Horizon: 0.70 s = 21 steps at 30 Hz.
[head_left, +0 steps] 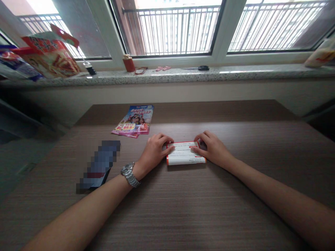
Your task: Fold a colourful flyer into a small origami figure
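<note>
A white folded paper (183, 154) with red edges and small print lies on the brown wooden table (167, 209), in front of me. My left hand (154, 152), with a metal watch (130, 174) on its wrist, grips the paper's left edge between thumb and fingers. On the right edge, my right hand (211, 148) holds it the same way, thumb on top. The paper's near edge bulges in a rounded fold.
Colourful leaflets (137, 120) lie at the back left of the table, with a blurred dark item (101, 165) nearer. On the granite sill (167, 78) are a red bottle (128, 63), scissors (202, 68) and snack bags (53, 57).
</note>
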Each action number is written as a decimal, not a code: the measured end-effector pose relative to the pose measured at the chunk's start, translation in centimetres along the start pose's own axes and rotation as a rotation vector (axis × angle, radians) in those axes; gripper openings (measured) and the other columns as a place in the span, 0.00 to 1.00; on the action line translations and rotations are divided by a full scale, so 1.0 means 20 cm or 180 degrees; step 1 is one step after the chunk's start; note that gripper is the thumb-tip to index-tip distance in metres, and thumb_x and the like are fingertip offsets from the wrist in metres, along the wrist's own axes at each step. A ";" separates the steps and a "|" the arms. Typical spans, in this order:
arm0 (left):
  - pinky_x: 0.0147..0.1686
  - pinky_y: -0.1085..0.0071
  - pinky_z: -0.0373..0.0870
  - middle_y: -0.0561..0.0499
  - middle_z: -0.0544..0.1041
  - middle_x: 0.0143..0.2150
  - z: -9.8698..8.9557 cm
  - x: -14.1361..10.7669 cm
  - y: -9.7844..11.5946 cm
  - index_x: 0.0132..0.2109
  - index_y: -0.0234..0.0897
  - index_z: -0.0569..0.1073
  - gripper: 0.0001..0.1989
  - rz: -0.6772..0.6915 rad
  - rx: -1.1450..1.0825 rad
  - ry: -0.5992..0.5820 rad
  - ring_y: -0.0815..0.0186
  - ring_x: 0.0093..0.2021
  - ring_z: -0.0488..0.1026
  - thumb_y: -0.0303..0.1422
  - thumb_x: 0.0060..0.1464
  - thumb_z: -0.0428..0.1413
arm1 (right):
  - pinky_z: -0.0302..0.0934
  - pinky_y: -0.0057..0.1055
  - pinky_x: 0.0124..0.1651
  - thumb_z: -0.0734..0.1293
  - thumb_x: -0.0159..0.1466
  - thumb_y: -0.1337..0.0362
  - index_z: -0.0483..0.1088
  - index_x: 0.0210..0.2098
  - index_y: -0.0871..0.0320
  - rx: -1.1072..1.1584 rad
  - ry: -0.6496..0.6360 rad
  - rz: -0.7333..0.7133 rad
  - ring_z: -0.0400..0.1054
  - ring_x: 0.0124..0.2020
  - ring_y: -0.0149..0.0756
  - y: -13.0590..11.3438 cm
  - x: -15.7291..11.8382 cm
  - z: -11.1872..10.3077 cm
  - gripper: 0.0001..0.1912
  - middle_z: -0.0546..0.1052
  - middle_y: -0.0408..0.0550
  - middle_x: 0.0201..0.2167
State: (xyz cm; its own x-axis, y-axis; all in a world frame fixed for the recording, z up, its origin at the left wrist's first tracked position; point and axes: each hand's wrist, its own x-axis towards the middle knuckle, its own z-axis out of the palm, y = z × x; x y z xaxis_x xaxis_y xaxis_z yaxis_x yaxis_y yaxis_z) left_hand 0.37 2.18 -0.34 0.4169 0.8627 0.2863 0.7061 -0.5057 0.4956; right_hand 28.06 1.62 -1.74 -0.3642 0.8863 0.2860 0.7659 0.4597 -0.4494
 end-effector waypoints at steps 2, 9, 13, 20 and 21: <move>0.48 0.62 0.66 0.50 0.76 0.45 0.00 0.00 0.00 0.46 0.43 0.78 0.07 -0.0003 -0.0010 0.0015 0.59 0.46 0.72 0.35 0.60 0.63 | 0.62 0.38 0.45 0.71 0.65 0.55 0.70 0.41 0.54 0.0003 -0.0002 0.0007 0.66 0.41 0.43 0.00 0.00 0.00 0.11 0.71 0.48 0.38; 0.48 0.63 0.66 0.51 0.76 0.44 0.00 0.00 0.00 0.47 0.43 0.78 0.09 -0.0036 -0.0015 0.0007 0.59 0.46 0.72 0.34 0.59 0.63 | 0.62 0.38 0.44 0.71 0.65 0.56 0.70 0.41 0.54 0.0010 0.0009 0.0011 0.66 0.41 0.43 0.00 0.00 0.00 0.11 0.71 0.48 0.38; 0.48 0.63 0.66 0.50 0.76 0.45 0.00 0.00 0.00 0.47 0.43 0.78 0.08 -0.0047 -0.0009 -0.0010 0.59 0.46 0.72 0.35 0.60 0.63 | 0.61 0.37 0.44 0.71 0.65 0.56 0.70 0.41 0.54 -0.0004 0.0026 0.0005 0.66 0.40 0.42 0.00 0.00 0.00 0.10 0.71 0.47 0.38; 0.48 0.62 0.66 0.50 0.76 0.45 -0.01 0.00 0.01 0.47 0.43 0.78 0.08 -0.0048 0.0002 -0.0009 0.59 0.45 0.71 0.35 0.60 0.62 | 0.62 0.38 0.43 0.71 0.64 0.57 0.70 0.41 0.54 0.0016 0.0030 -0.0020 0.66 0.39 0.42 0.00 0.00 0.00 0.10 0.71 0.48 0.38; 0.48 0.62 0.66 0.50 0.76 0.45 -0.01 0.00 0.01 0.47 0.43 0.78 0.08 -0.0045 -0.0003 -0.0009 0.59 0.45 0.71 0.35 0.60 0.62 | 0.62 0.38 0.43 0.71 0.64 0.57 0.70 0.41 0.54 0.0020 0.0035 -0.0032 0.66 0.39 0.42 0.00 0.00 0.00 0.10 0.71 0.48 0.38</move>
State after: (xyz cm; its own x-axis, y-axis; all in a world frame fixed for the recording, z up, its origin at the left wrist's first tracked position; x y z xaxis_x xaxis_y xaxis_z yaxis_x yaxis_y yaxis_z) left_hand 0.41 2.09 -0.13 0.4085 0.8697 0.2768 0.7115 -0.4934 0.5003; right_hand 28.12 1.62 -1.75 -0.3659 0.8810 0.2999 0.7589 0.4690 -0.4518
